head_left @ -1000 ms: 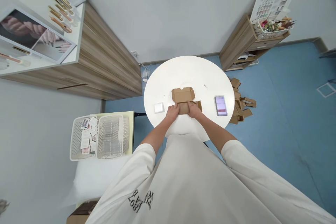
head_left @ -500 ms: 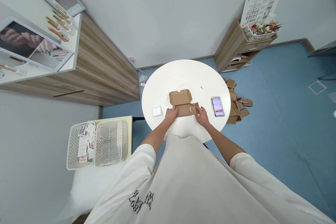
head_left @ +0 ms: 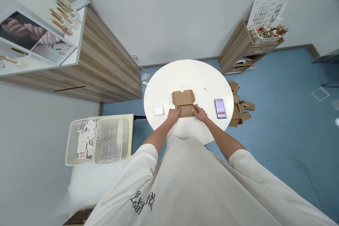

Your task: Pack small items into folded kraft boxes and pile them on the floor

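Note:
A brown cardboard box [head_left: 186,111], partly folded, lies on the round white table [head_left: 185,74] in front of me. Its lid flap [head_left: 183,97] is spread flat on the far side. My left hand [head_left: 173,114] grips the box's left end, thumb on the inside edge. At the right end, my right hand [head_left: 200,114] has its fingers closed on the side flap, which is folded inward; the hand partly hides it. A small clear-and-white square packet [head_left: 159,110] is left of my left hand. Right of my right hand lies a phone [head_left: 220,108], its screen blurred.
Several flattened or folded cardboard boxes [head_left: 239,113] are piled on the floor right of the table. Two white baskets [head_left: 96,141] stand at left, holding cards and clear plastic pieces. A wooden cabinet [head_left: 111,56] and a small shelf unit [head_left: 235,49] flank the table.
My right hand has moved left and inward, and the right side flap that stuck out is now folded in. My left hand still holds the left end.

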Available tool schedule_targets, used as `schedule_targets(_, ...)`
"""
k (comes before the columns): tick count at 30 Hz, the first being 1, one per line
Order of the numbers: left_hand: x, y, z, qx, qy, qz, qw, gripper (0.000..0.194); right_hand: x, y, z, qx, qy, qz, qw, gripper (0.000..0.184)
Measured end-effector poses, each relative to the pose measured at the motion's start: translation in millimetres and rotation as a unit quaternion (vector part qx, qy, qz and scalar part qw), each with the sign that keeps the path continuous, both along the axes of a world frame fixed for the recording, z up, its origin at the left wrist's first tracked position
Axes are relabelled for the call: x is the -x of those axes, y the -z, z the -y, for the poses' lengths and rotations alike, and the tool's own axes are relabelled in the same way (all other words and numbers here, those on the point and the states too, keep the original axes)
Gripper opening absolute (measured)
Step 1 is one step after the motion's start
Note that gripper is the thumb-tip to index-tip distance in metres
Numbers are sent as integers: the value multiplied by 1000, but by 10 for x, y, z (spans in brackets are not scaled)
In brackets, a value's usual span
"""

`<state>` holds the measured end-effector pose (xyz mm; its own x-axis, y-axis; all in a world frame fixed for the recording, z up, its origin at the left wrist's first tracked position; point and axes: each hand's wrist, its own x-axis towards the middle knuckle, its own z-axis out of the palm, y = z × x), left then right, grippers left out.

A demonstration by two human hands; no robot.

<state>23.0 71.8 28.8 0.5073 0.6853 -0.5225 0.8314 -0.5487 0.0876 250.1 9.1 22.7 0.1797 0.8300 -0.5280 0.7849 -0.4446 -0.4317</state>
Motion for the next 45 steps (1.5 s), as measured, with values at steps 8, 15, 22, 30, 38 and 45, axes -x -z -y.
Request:
schedule_targets(8, 36, 41, 4, -4, -5, 26, 1000, 73, 62, -78, -19, -70, 16, -67, 995, 53)
schedule_targets(15, 76, 131, 43, 2, -44, 63, 997, 73, 284, -196, -42, -64, -67, -25, 995, 58)
schedule_targets(22, 90, 186, 70, 14, -82, 93, 992, 72, 303, -174, -86, -44, -1, -34, 998, 44)
schedule_targets(30, 146, 128, 68, 36, -97, 105, 989, 77, 367, -68, -301, 18, -122, 103, 987, 36)
schedule_targets(38, 165, 86, 58, 26, -81, 89, 992, 78, 426, -86, -263, 66, -190, 157, 967, 31)
schedule_targets(45, 162, 37, 57, 27, -75, 81, 994, 74, 429, -56, -232, 71, -249, 218, 941, 27)
